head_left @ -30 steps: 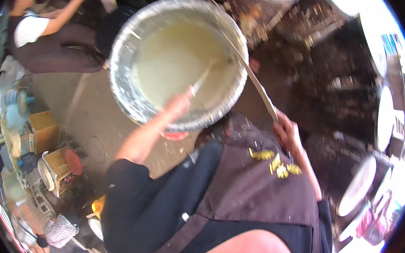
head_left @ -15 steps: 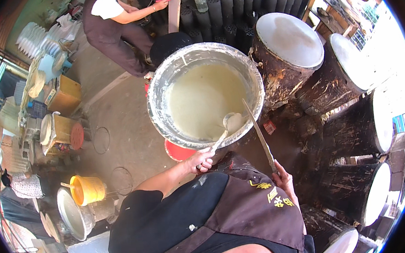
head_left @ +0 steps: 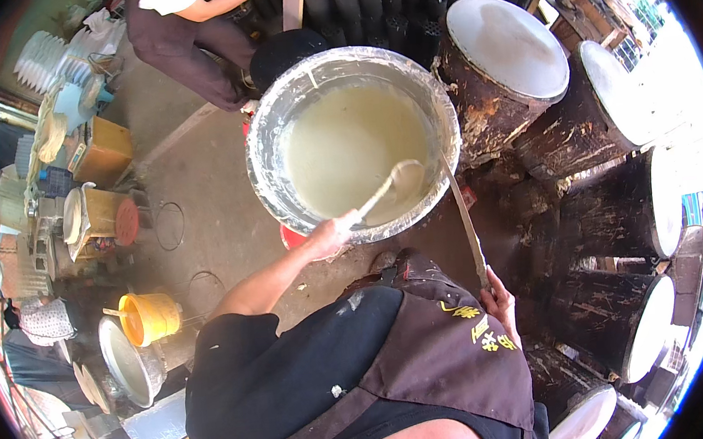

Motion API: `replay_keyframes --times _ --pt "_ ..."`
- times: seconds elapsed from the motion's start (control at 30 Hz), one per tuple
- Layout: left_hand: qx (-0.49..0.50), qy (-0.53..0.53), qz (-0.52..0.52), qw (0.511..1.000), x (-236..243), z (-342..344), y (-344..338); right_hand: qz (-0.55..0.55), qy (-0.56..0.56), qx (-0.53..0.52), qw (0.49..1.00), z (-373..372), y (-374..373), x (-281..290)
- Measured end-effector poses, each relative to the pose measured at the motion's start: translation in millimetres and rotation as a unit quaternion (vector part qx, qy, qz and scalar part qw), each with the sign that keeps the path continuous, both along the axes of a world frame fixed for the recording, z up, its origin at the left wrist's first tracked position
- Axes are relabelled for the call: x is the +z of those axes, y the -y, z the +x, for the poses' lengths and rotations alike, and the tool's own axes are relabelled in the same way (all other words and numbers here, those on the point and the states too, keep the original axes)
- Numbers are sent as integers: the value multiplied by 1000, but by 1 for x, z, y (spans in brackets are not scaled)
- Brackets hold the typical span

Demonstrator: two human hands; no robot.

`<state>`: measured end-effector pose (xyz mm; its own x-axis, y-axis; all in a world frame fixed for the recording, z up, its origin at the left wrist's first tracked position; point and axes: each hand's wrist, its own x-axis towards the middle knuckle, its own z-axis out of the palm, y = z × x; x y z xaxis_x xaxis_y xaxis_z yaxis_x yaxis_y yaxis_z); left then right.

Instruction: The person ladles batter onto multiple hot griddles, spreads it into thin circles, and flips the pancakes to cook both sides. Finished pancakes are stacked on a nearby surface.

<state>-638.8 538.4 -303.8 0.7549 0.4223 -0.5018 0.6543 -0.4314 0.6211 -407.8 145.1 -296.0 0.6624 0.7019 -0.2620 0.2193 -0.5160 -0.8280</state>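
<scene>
A large round metal basin (head_left: pixel 270 195), its wall crusted with white residue, stands in front of me. Pale, creamy batter-like liquid (head_left: pixel 353 140) fills its lower part. My left hand (head_left: pixel 332 236) is closed around the handle of a ladle (head_left: pixel 378 194) over the near rim. The ladle's pale-coated bowl is at the liquid's right side; whether it dips in is hard to tell. On the right, my right hand (head_left: pixel 499 297) grips the lower end of a long flat wooden stick (head_left: pixel 466 218). The stick slants up to the basin's right rim.
Several dark drums with pale round tops, one a metal-rimmed drum (head_left: pixel 508 47), curve along the right. A co-worker (head_left: pixel 194 41) bends beyond the basin beside a board (head_left: pixel 293 0). At left are a yellow bucket (head_left: pixel 149 319) and a metal pot (head_left: pixel 126 365). A red container (head_left: pixel 293 236) shows below the basin.
My left hand and the ladle have moved forward, the bowl now farther from the near rim. The stick's far end has shifted right toward the rim. The whole view has tilted slightly.
</scene>
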Motion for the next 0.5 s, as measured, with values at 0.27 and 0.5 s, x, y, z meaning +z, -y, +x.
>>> replay_keyframes --times 0.27,0.5 --pt "-137 74 68 985 4 13 -38 -22 -82 -93 992 -18 -30 36" --pt "33 -29 -228 973 -96 32 -50 -82 -87 -101 988 -27 -34 46"
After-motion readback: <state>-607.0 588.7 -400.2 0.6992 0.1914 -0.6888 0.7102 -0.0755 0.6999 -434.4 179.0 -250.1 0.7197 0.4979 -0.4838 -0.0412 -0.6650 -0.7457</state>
